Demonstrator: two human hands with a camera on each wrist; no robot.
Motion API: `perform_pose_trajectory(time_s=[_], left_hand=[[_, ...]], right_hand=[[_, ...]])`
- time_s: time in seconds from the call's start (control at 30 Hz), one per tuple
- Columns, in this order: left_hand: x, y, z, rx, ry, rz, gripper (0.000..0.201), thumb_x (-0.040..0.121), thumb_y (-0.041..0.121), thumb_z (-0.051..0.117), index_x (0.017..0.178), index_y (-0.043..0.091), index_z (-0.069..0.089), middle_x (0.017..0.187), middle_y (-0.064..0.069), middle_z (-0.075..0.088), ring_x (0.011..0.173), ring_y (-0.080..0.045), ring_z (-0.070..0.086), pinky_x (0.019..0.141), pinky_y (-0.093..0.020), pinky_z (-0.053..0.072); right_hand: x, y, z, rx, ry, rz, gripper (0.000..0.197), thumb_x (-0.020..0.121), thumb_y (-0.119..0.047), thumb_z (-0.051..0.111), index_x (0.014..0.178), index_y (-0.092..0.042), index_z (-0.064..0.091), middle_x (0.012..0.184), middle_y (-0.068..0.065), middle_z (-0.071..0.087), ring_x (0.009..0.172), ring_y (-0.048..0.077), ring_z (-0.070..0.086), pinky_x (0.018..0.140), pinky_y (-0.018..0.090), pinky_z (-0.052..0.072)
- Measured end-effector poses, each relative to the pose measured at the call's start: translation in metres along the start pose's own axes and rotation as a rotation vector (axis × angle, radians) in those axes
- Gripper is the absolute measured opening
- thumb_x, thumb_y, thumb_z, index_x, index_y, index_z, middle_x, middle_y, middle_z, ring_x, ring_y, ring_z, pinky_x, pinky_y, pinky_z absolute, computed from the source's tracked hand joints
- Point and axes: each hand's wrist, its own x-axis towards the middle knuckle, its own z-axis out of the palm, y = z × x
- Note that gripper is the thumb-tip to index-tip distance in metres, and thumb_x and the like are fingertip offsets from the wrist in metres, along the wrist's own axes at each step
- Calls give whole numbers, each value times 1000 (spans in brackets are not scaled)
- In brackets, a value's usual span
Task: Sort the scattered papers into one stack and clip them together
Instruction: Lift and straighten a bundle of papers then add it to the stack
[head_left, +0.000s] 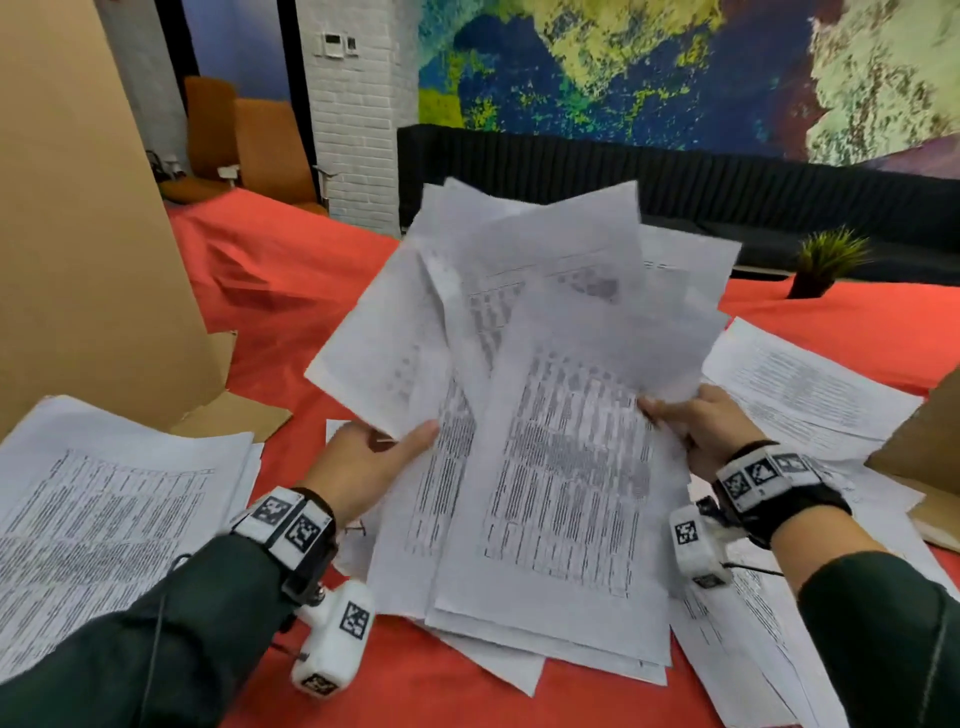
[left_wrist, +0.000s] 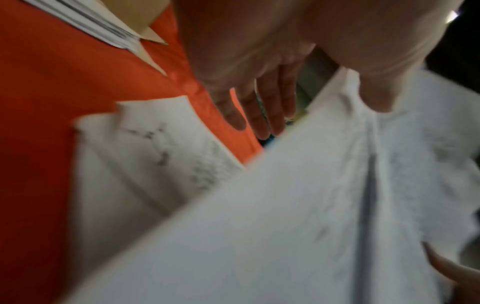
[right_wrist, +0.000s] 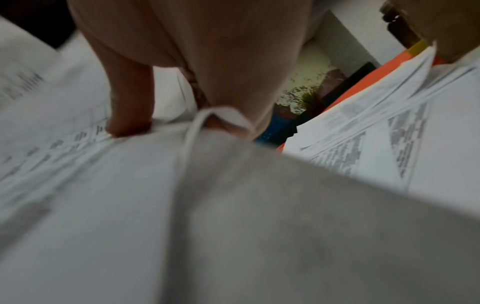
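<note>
I hold a loose, fanned bundle of printed papers between both hands: my left hand has its thumb pressed on the front of the left edge, with fingers stretched straight behind the sheets, and my right hand pinches the right edge, its thumb on top and the paper creased at the grip. The bundle's lower ends hang down toward the red tablecloth, and the raised sheets block my sight of the table directly beyond my fingers. Under and just beside my right wrist lie more scattered sheets, spreading out to the right. Left of my left hand sits another pile of pages, partly resting on flattened cardboard that rises tall further left. The print on every page is dense lines and tables, too blurred to read. Beyond my right fingers a small potted plant stands on the cloth, and behind it runs a dark sofa under a bright mural.
</note>
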Motion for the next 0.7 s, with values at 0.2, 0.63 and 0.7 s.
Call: perform_pose_trajectory(time_s=[0.2,0.63,0.7], left_hand=[[4,42,29,-182,41,141,44,75,50,84,102,18,69,101,9,75,89,-5,68,79,-25,51],[17,28,31,-230,186,99,27,64,9,96,81,8,74,78,1,77,65,-13,72,69,-33,59],[20,25,23,-237,214,90,18,73,10,91,78,12,74,78,3,76,71,-17,72,80,-41,62]], right_hand=[[-18,-3,24,116,-235,76,33,86,5,57,118,0,65,95,15,76,76,28,74,67,40,63],[-28,-12,21,239,-160,-140,12,84,2,69,96,2,71,87,14,76,76,25,74,69,36,62],[-26,-14,13,236,-112,-123,9,89,1,65,97,0,68,86,12,76,73,24,73,64,33,61]])
